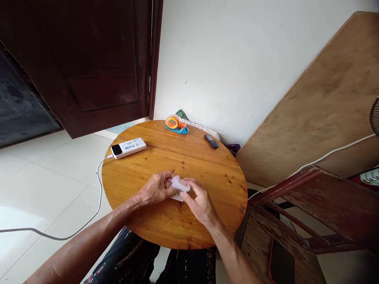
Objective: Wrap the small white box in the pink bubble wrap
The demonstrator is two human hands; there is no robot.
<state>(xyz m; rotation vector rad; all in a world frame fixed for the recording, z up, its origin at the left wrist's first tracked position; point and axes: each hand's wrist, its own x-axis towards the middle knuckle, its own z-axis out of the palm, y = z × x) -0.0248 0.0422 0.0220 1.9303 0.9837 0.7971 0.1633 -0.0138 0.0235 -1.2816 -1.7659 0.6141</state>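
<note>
Between my two hands, low over the front half of the round wooden table [207, 165], is a crumpled, whitish translucent plastic piece [179, 184]. My left hand [156, 188] pinches its left side with thumb and fingers. On the other side, the thumb and fingers of my right hand [199, 199] close round its right end. Just under the plastic shows the edge of a small flat white item [177, 197]; its kind is hidden by the hands and the plastic.
A white power bank-like device [130, 147] with a plugged-in cable [100, 189] lies at the table's left. Towards the back sit an orange and blue tape dispenser [177, 124] and a dark, pixelated object [211, 141]. A wooden chair [284, 221] stands close on the right.
</note>
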